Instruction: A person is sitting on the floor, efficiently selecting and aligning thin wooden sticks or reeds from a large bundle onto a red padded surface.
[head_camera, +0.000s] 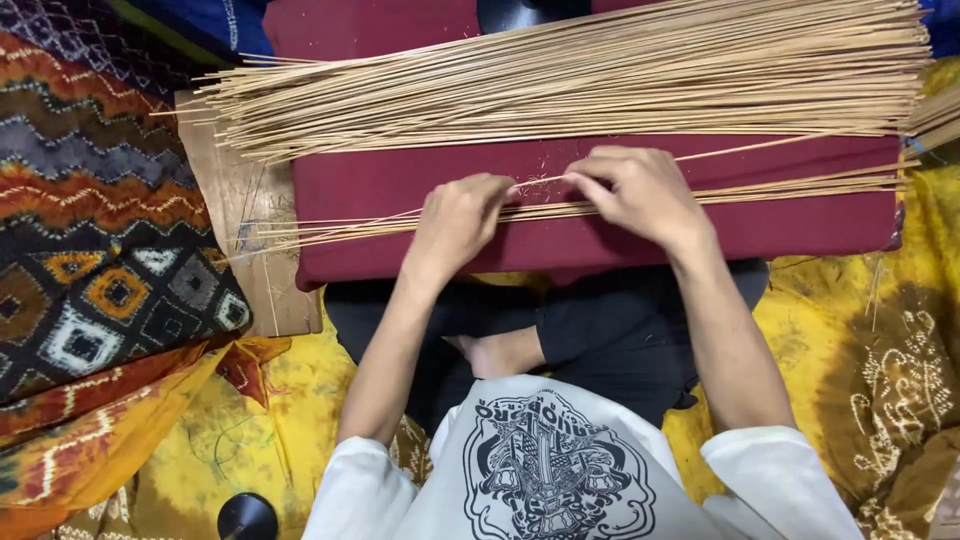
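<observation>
Maroon cloth-covered board (400, 180) across the lap, large pile of thin bamboo sticks (560, 85) along its far edge. Left hand (455, 222) and right hand (640, 192) pinching the small stick bundle (800, 187) mid-board.

surface: maroon cloth-covered board (420, 180) | on it: large stick pile (600, 75), thin stick row (760, 190) (nearer edge)

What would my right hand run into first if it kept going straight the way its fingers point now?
The right hand points left along the small row of thin sticks, toward the left hand. Their fingertips are almost touching over the maroon cloth, so it would probably meet the left hand's fingers first; depth is hard to judge.
</observation>
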